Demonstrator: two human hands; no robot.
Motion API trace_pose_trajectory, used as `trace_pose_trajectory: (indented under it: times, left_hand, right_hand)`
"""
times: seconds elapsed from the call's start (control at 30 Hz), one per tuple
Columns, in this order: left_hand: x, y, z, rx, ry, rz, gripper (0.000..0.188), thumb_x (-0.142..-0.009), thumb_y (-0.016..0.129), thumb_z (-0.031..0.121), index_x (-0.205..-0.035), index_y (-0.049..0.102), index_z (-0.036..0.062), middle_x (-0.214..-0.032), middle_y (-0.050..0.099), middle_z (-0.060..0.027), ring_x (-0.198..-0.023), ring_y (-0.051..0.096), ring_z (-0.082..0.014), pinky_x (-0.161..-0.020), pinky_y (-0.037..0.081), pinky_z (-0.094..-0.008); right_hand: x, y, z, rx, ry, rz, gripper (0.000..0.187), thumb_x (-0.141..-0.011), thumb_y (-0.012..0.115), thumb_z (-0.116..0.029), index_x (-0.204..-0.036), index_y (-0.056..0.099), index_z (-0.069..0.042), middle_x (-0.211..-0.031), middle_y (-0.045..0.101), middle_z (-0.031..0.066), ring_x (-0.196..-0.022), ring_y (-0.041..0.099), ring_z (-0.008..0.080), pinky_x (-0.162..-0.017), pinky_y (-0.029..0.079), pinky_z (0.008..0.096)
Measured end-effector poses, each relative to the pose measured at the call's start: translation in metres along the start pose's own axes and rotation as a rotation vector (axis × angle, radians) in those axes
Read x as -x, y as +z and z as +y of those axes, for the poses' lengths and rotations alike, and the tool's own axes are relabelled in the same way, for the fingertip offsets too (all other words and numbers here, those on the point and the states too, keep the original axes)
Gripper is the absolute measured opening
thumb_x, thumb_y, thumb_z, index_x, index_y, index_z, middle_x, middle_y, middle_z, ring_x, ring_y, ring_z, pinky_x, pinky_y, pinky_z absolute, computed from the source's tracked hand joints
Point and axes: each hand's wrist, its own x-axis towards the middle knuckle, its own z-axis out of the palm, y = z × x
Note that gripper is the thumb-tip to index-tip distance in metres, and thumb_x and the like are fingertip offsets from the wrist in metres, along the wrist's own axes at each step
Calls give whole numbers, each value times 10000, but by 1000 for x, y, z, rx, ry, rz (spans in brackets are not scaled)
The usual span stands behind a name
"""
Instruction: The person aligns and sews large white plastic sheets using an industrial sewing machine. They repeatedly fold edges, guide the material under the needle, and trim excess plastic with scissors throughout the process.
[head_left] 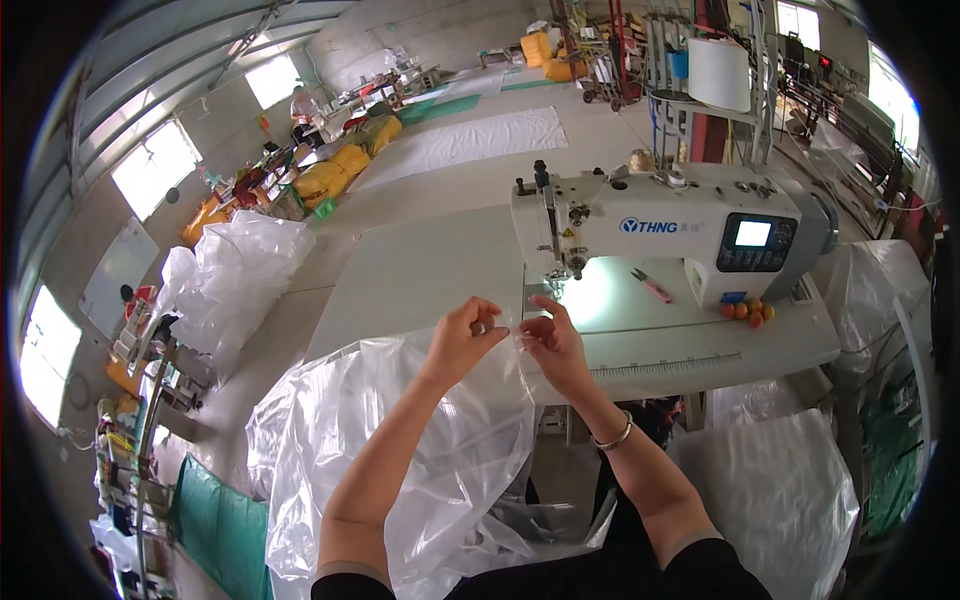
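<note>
Here both hands (510,338) pinch clear plastic bag (400,450) edge near table (420,270) rim.

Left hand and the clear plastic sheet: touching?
Touching. The head view shows the left hand pinching the edge of the clear plastic sheet between its fingertips.

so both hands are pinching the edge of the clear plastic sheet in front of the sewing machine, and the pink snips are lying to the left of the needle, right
Not quite. The head view shows the pink snips lying to the right of the needle, on the sewing machine bed. The rest holds: the left hand and right hand both pinch the edge of the clear plastic sheet in front of the machine.
</note>
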Motion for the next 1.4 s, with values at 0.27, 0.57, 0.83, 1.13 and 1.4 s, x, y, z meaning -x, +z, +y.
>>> trace_pose_trajectory:
  times: [0.27,0.57,0.83,1.13,1.4]
  left_hand:
    - [8,2,28,-4,-3,-62,452,-787,707,34,-1210,557,-17,-753,563,-21,-677,497,-85,-645,440,-254]
    - [13,2,41,-101,85,-10,283,-793,714,77,-1063,663,9,-756,620,-76,-664,556,-141,-640,468,-287]
    - [15,8,60,-218,90,92,122,-789,703,66,-886,651,15,-838,638,-112,-700,613,-241,-652,482,-330]
    - [1,-35,87,-255,356,342,53,-852,613,24,-873,565,27,-799,590,-118,-674,577,-301,-638,470,-365]
    - [-17,-87,110,-686,764,464,96,-848,585,1,-917,545,56,-794,600,-102,-638,597,-324,-535,473,-372]
  right_hand:
    - [10,10,-31,-98,198,186,287,-924,626,-126,-1171,595,18,-869,635,2,-773,585,61,-659,457,214]
    - [25,8,-43,-8,143,41,194,-945,606,-179,-1024,660,-9,-788,624,-21,-737,555,41,-627,420,198]
    - [31,11,-50,55,61,86,241,-890,672,-166,-1060,639,1,-847,621,6,-725,546,45,-634,441,212]
    - [64,20,-40,142,188,-138,454,-794,704,-80,-1197,518,16,-850,633,44,-733,596,86,-667,488,243]
    - [110,25,-9,547,69,43,420,-785,702,-97,-1154,525,-1,-952,638,90,-879,625,204,-753,484,306]
